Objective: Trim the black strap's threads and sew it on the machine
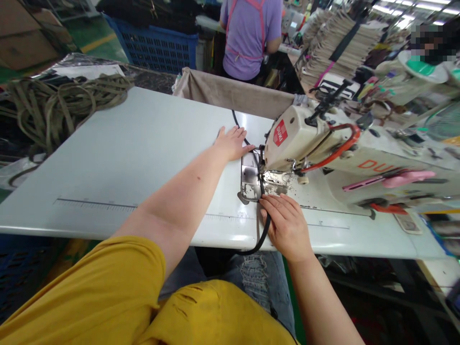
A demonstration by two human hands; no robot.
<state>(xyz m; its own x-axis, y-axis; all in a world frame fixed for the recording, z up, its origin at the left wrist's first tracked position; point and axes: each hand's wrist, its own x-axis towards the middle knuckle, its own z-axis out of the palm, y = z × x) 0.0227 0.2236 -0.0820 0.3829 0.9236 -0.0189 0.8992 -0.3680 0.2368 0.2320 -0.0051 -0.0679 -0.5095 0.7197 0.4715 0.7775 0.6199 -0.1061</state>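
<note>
A narrow black strip [265, 233] runs from the table's front edge, under the needle area of a white sewing machine [291, 132], and on towards the back. My left hand [232, 143] lies flat behind the needle plate, fingers spread, with its thumb reaching to the strip beside the machine head. In front of the needle, my right hand [287, 223] has its fingertips closed on the strip against the table. Its thumb is partly hidden. The shiny metal plate [250, 176] sits left of the needle. Past my left fingers, the strip's far end drops behind the table's back edge.
Coiled olive-brown straps [68, 103] lie at the table's left end. A grey cloth-lined bin [237, 91] stands behind the white table [118, 158]. Pink-handled snips [406, 179] rest on the machine. Further back are a blue crate [154, 48] and a person in purple [246, 38].
</note>
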